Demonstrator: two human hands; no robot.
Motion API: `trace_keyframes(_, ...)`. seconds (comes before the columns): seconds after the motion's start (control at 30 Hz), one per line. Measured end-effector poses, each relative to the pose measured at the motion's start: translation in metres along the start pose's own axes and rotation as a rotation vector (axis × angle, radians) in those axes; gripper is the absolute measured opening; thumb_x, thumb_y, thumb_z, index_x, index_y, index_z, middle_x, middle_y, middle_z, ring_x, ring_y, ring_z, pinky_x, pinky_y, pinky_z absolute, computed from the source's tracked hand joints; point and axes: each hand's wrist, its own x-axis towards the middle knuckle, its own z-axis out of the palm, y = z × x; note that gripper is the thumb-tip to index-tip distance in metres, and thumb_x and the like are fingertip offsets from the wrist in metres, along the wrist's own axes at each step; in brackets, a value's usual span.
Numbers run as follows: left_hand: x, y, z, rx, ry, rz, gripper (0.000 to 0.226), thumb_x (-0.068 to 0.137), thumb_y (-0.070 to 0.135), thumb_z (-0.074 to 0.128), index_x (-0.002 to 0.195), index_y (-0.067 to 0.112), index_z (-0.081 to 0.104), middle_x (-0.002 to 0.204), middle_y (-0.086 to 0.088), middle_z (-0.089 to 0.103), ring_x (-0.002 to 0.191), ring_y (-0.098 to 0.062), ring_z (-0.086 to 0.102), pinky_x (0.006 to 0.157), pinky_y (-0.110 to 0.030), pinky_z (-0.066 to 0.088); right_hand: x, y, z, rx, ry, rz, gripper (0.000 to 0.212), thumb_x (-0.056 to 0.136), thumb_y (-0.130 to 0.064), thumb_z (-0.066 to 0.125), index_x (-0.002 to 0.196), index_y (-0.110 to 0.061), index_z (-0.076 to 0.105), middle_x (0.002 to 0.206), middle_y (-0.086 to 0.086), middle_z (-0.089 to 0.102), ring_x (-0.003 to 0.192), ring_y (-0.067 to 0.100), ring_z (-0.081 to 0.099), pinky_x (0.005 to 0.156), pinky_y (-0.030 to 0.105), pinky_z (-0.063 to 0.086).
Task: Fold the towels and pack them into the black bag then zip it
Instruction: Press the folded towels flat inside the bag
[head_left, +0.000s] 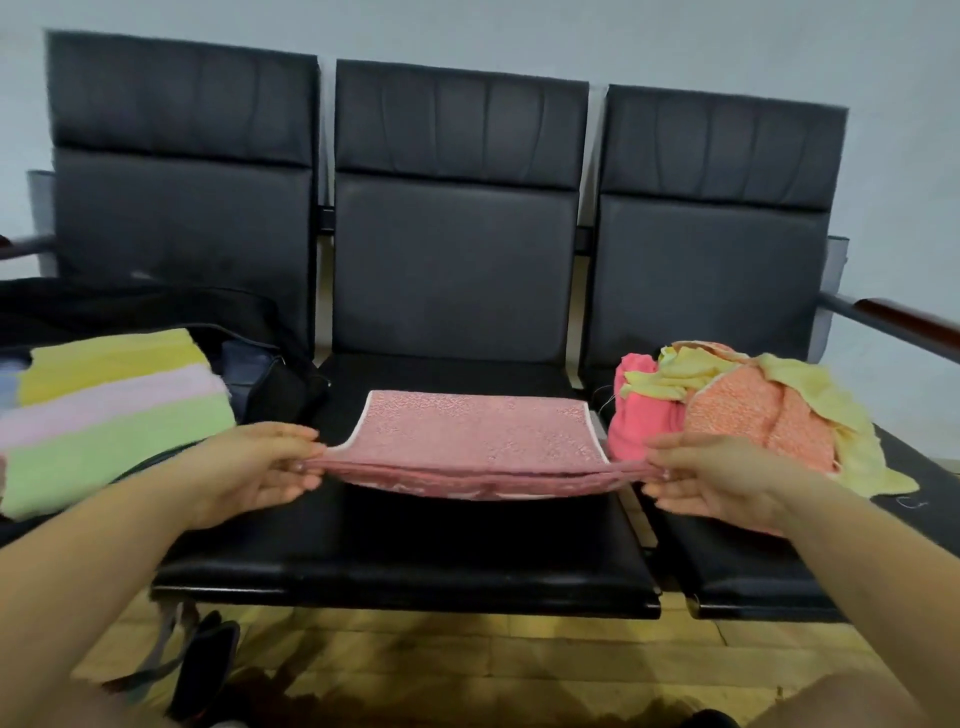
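A folded pink towel (475, 436) is stretched over the middle seat, its far part resting on the cushion. My left hand (254, 465) pinches its near left corner and my right hand (719, 475) pinches its near right corner. On the left seat lies the open black bag (260, 332), with a stack of folded towels (111, 405) in yellow, pale pink and green on it. A heap of unfolded towels (748, 410), pink, orange and pale yellow, sits on the right seat.
A row of three black padded chairs (452, 551) stands against a pale wall. A wooden armrest (909, 322) juts out at the far right. A dark strap and a shoe (202, 665) lie on the yellowish floor under the left seat.
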Motion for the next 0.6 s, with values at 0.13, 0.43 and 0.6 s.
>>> trace_keyframes(0.13,-0.035,0.065,-0.011,-0.267,0.013,0.265,0.016,0.092,0.015,0.053,0.095,0.024,0.066,0.057,0.006,0.066,0.047,-0.001,0.062,0.044,-0.012,0.049,-0.04,-0.059,-0.006,0.19,-0.042,-0.255,0.012,0.079,-0.016,0.068,0.091,-0.012,0.068,0.072,0.003,0.07,0.059,0.012,0.069,0.054,0.023,0.058)
trace_keyframes(0.43,-0.066,0.148,-0.002,-0.52,0.072,0.545,0.011,0.069,0.027,0.068,0.062,0.022,0.072,0.058,0.012,0.068,0.057,0.003,0.066,0.053,-0.009,0.051,-0.052,-0.131,-0.002,0.484,-0.017,-0.556,0.008,0.087,-0.016,0.06,0.082,-0.017,0.066,0.068,-0.001,0.071,0.067,0.012,0.071,0.063,0.027,0.06)
trace_keyframes(0.6,0.002,0.086,0.008,-0.546,0.173,0.25,0.016,0.096,0.014,0.05,0.083,0.016,0.059,0.052,0.004,0.067,0.047,-0.005,0.065,0.046,-0.015,0.052,0.021,-0.079,0.017,0.441,0.011,-0.302,0.007,0.091,-0.007,0.055,0.087,-0.011,0.059,0.065,0.005,0.07,0.06,0.017,0.071,0.056,0.033,0.06)
